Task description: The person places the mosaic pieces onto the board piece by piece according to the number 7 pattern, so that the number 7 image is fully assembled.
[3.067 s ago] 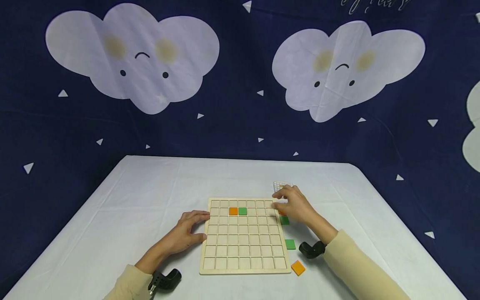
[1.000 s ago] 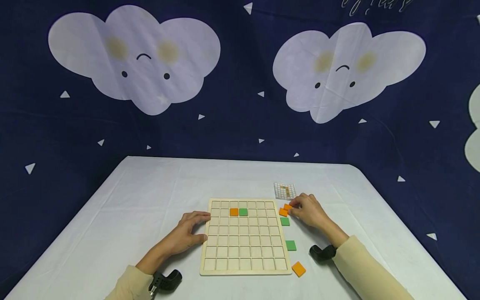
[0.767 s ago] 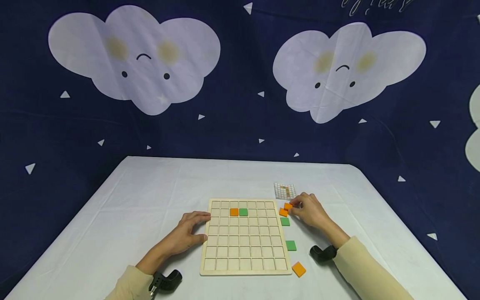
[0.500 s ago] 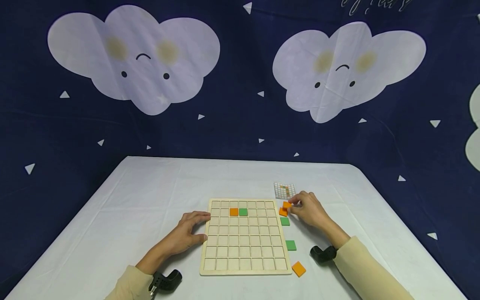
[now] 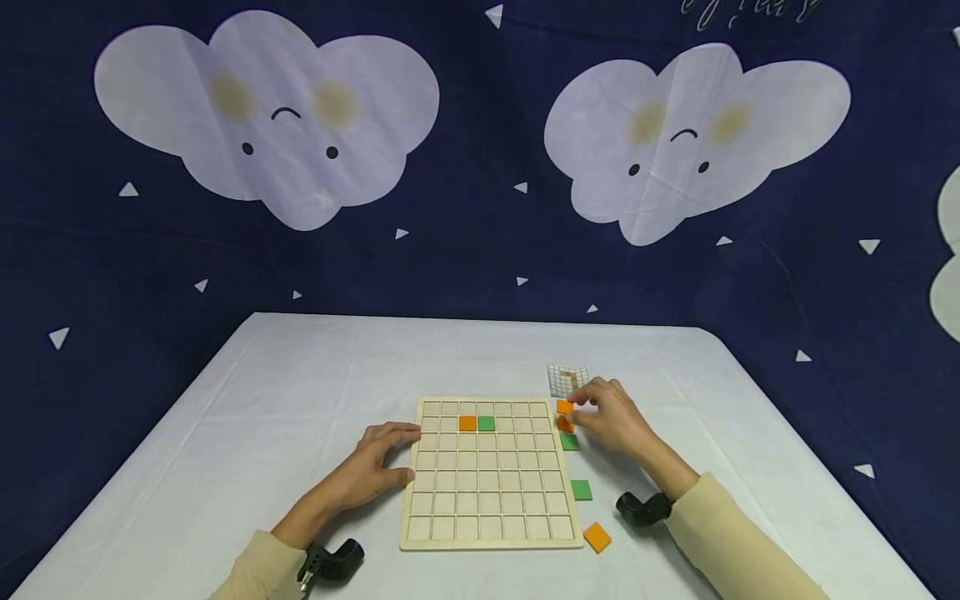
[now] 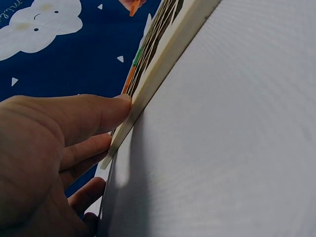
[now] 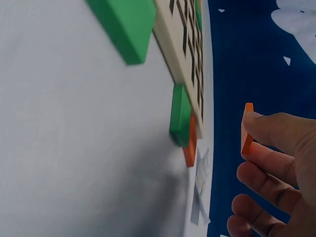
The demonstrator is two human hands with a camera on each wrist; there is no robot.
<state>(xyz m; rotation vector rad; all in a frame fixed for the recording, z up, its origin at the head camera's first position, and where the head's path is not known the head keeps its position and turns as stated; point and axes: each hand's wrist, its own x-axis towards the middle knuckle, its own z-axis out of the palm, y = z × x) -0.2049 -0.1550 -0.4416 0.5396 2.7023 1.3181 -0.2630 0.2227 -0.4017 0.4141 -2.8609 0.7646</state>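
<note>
An orange square tile [image 5: 564,407] is pinched between thumb and index finger of my right hand [image 5: 613,417], raised off the table near the grid board's far right corner. In the right wrist view the held tile [image 7: 245,132] stands on edge, other fingers loosely bent. My left hand [image 5: 369,465] rests against the left edge of the wooden grid board [image 5: 468,482], thumb and fingertips spread along the rim. On the board, one orange tile [image 5: 468,423] and one green tile [image 5: 487,423] sit side by side in the second row from the far edge.
Beside the board's right edge lie another orange tile [image 5: 565,425], a green tile [image 5: 570,442], a second green tile [image 5: 581,490] and an orange tile [image 5: 597,537] turned askew. Behind them is a small printed grid card [image 5: 564,379], partly covered by my right hand.
My right hand went from above the board's far right corner to the tiles beside it, picked up an orange tile, and now carries it slightly left. My left hand has stayed put.
</note>
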